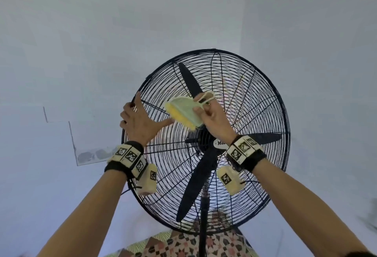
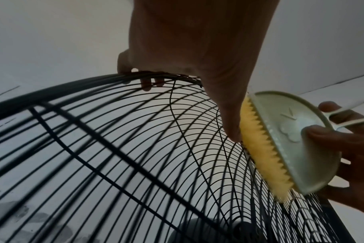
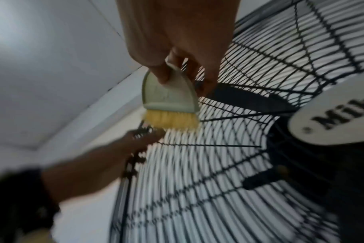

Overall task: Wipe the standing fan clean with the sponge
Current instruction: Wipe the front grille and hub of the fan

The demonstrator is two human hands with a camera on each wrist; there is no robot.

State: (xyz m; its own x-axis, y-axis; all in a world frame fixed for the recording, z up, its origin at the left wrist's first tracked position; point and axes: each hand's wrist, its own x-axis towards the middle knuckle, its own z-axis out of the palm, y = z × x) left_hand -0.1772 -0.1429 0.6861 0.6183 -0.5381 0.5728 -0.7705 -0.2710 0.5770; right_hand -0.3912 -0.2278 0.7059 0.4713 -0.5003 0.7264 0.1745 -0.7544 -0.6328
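Note:
A black standing fan fills the head view, its round wire grille (image 1: 251, 101) facing me and three dark blades (image 1: 190, 81) behind it. My left hand (image 1: 140, 122) grips the grille's upper left rim; the left wrist view shows the fingers (image 2: 145, 85) curled over the rim and the thumb stretched along the wires. My right hand (image 1: 212, 113) pinches the pale green handle of a yellow sponge (image 1: 183, 113). The yellow sponge (image 2: 264, 148) edge lies against the grille (image 2: 114, 148) beside my left thumb. The sponge (image 3: 170, 106) shows blurred in the right wrist view.
A white badge (image 3: 333, 118) with dark letters marks the hub. The black pole (image 1: 204, 216) runs down to a patterned floor (image 1: 183, 244). Pale walls stand behind, with a smudged patch (image 1: 91, 154) low on the left.

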